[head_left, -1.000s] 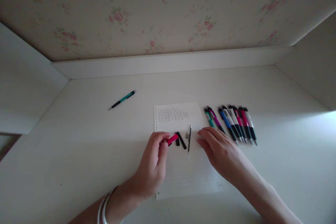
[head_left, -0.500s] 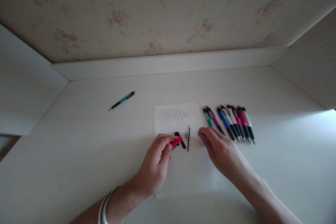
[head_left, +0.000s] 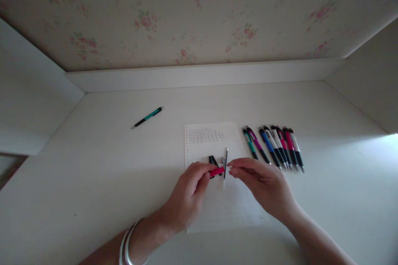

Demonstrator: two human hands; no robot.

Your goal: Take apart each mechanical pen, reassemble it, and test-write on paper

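Note:
My left hand (head_left: 192, 192) pinches a pink pen barrel (head_left: 217, 172) between thumb and fingers, its free end pointing right. Opposite it, my right hand (head_left: 261, 184) has its thumb and forefinger closed on something small and pale that I cannot make out. Between the two hands a black ink refill (head_left: 225, 165) with a metal tip lies upright in view on the lined sheet (head_left: 214, 215). Black pen parts (head_left: 214, 160) lie just behind the barrel, partly hidden by it and my left hand. A tiny grey piece (head_left: 222, 160) rests beside the refill.
Several click pens in green, purple, blue, white and pink (head_left: 280, 147) lie side by side right of the sheet. A teal and black pen (head_left: 147, 117) lies alone at the left. White panels (head_left: 34, 91) and a flowered wall enclose the white desk (head_left: 102, 165).
My right hand has moved left and slightly down, close to the refill and barrel. The pink barrel has turned nearer to level and shifted right. The view has shifted slightly.

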